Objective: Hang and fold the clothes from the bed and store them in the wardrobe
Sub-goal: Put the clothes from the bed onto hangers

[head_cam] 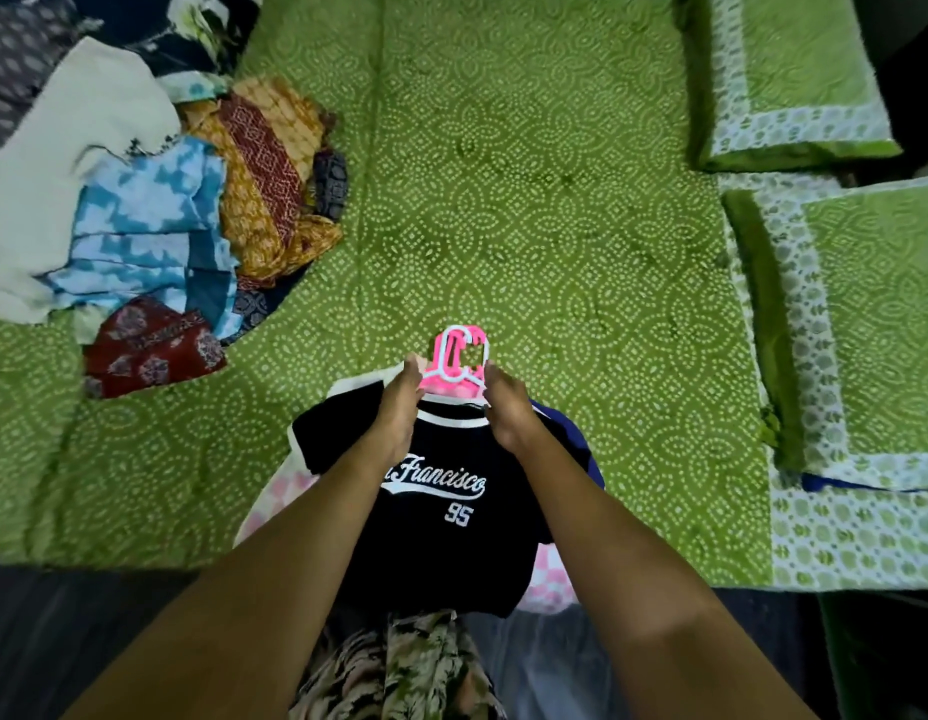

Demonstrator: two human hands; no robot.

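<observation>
Green dotted bedspread [503, 174] covers the bed, and near its front edge lies a black short-sleeved T-shirt [441, 553] with white script lettering, threaded on a pink plastic hanger [459, 356] whose hook pokes out past the collar. Both hands sit at the neckline: the left hand [399, 407] and the right hand [508, 407] each pinch the T-shirt's collar against the hanger's shoulders, fingers curled in. The hanging step looks close to finished here; what seems left is squaring the shoulders, then lifting by the hook and carrying the shirt to the wardrobe, which is out of view. A pink checked garment [550, 574] and a blue one [581, 439] lie beneath the shirt. A mixed heap of printed clothes [140, 200] waits well apart at the far left, and two green bordered pillows [794, 80] rest along the right.
</observation>
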